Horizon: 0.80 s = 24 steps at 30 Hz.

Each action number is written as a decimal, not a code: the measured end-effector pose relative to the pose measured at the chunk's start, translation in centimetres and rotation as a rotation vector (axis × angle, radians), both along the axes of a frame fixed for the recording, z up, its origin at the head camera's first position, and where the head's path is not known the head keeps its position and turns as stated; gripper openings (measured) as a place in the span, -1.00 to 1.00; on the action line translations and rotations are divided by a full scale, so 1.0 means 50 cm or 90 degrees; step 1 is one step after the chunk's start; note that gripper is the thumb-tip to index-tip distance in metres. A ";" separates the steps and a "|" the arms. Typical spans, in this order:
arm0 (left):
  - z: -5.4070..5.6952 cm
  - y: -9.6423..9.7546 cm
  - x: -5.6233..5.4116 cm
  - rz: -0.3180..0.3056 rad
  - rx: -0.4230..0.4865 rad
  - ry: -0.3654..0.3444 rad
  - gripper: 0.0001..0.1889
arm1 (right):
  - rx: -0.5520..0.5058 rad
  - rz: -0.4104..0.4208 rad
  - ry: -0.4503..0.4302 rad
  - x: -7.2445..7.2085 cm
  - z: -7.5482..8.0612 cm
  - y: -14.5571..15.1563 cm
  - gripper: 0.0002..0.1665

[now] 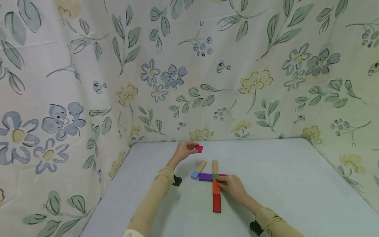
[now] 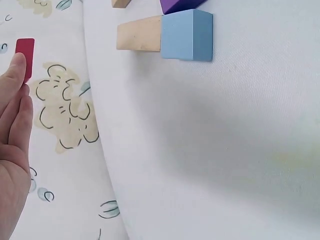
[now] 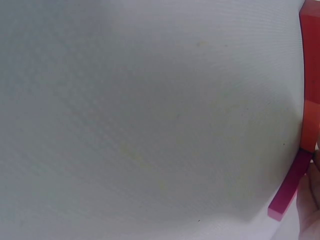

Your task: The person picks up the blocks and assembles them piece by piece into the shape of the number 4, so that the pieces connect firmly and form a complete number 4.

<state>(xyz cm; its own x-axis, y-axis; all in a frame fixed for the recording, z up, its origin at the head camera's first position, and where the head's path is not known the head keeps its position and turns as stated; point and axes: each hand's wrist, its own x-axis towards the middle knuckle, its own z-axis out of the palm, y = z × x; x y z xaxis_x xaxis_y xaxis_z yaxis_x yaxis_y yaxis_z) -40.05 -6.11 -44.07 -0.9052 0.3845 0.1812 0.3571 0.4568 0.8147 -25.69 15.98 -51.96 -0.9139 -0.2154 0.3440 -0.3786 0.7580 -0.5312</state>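
Observation:
Above the far left part of the table, my left hand (image 1: 184,150) pinches a small red block (image 1: 199,149) between thumb and fingers. My right hand (image 1: 234,188) rests against the middle of a cross of wooden blocks. Its fingertips touch around the green block (image 1: 215,176) and the top of the orange block (image 1: 216,187). A magenta block (image 3: 290,186) points right from the centre, partly covered by that hand in the head view. Purple (image 1: 205,177) is the block on the left; a plain wood block (image 1: 214,167) forms the far arm. The red long block (image 1: 217,203) continues the near arm.
Left of the cross, a light blue block (image 2: 186,36) touches the end of another plain wood block (image 2: 139,34), lying at a slant. The white table (image 1: 296,184) is backed by a floral cloth (image 1: 225,108) that also hangs along its sides.

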 end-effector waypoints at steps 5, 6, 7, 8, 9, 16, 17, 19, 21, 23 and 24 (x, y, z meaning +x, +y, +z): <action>-0.004 0.019 -0.003 -0.006 -0.004 0.012 -0.64 | -0.008 0.005 -0.001 -0.001 0.001 0.002 -0.67; -0.005 0.023 -0.004 -0.007 -0.004 0.017 -0.65 | -0.007 0.005 -0.001 -0.001 0.001 0.002 -0.67; -0.006 0.027 -0.004 -0.006 0.000 0.019 -0.65 | -0.007 0.005 -0.001 -0.001 0.001 0.002 -0.67; -0.006 0.031 -0.004 -0.005 0.002 0.022 -0.65 | -0.006 0.004 0.002 -0.001 0.001 0.002 -0.67; -0.006 0.034 -0.005 -0.004 0.004 0.025 -0.65 | -0.005 0.004 0.003 -0.001 0.001 0.002 -0.67; -0.011 0.050 -0.009 0.006 -0.014 0.032 -0.67 | -0.013 0.010 0.003 0.002 0.009 -0.003 -0.67; -0.013 0.051 -0.010 0.008 -0.019 0.032 -0.68 | -0.012 0.011 0.002 0.002 0.009 -0.004 -0.67; -0.018 0.054 -0.011 0.010 -0.019 0.033 -0.68 | -0.015 0.010 -0.005 0.002 0.009 -0.005 -0.67; -0.026 0.058 -0.015 0.010 -0.020 0.035 -0.68 | -0.021 0.004 -0.016 0.002 0.008 -0.005 -0.66; -0.038 0.060 -0.018 0.006 -0.022 0.035 -0.68 | -0.022 -0.004 -0.025 0.002 0.006 -0.005 -0.66; -0.046 0.061 -0.020 0.004 -0.025 0.036 -0.68 | -0.022 -0.006 -0.029 0.002 0.005 -0.005 -0.65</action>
<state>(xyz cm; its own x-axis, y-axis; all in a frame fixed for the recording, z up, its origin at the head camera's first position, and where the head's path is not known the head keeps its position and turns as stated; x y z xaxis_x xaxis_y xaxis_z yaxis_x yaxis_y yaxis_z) -41.03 -3.06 -46.35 -0.8961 0.3871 0.2170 0.3994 0.4903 0.7746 -25.58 15.75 -51.74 -0.9309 -0.1954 0.3087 -0.3462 0.7419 -0.5743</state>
